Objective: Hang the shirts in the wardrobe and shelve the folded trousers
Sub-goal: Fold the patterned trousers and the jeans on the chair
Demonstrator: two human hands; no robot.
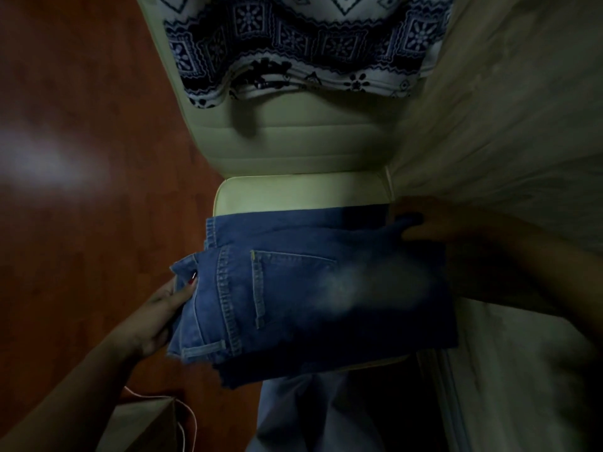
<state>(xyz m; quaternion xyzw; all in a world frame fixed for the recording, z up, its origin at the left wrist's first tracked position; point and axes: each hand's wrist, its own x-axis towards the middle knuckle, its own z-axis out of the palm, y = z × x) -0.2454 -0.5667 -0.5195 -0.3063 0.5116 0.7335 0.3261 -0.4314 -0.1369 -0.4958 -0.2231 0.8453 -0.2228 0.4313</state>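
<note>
Left hand, lower left of view: fingers curled around the waistband corner of the folded jeans, thumb side on top; closed grip on denim. Right hand, far right edge of the bundle: fingers pinching the fold, partly in shadow and blurred, but evidently closed on the cloth.

Folded jeans: blue denim, several layers, back pocket and belt loops uppermost. Position: resting on or just above the seat of a pale cushioned chair, held at both ends.

Patterned garment: navy-and-white print, draped over the chair's backrest, well apart from the jeans.

Paper bag: bottom left, on the reddish wooden floor.

Handling note: denim judged fairly heavy, soft but thick; layers likely to slide and unfold if lifted by one edge. Best held as now, at opposite ends, or supported from underneath with a flat palm.
</note>
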